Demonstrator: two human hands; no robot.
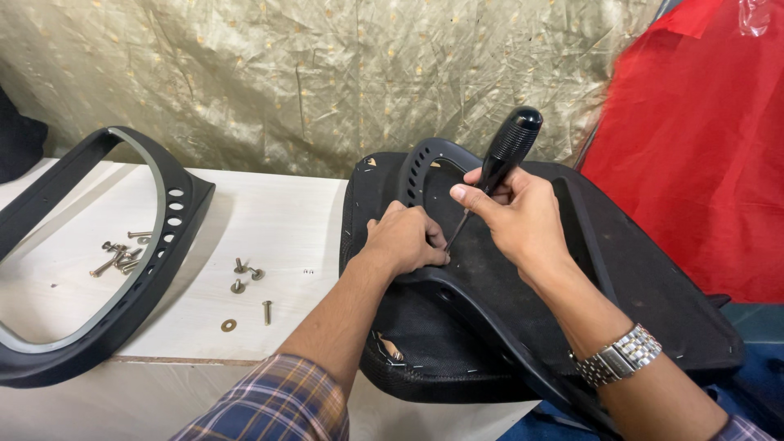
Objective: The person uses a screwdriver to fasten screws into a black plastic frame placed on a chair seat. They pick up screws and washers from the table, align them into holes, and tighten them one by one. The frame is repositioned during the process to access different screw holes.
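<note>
White table (245, 220), screwdriver (508, 151) between hands (406, 239)

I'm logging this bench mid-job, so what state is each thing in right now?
Screwdriver: gripped in right hand, tip down on the chair seat.
Left hand: closed, pressing the seat beside the tip.
Chair seat: upside down, overhanging the table edge.
Armrest: detached, lying flat on the white table.
Bolts and washers: loose, scattered on the table.
Wristwatch: worn on right wrist.
</note>
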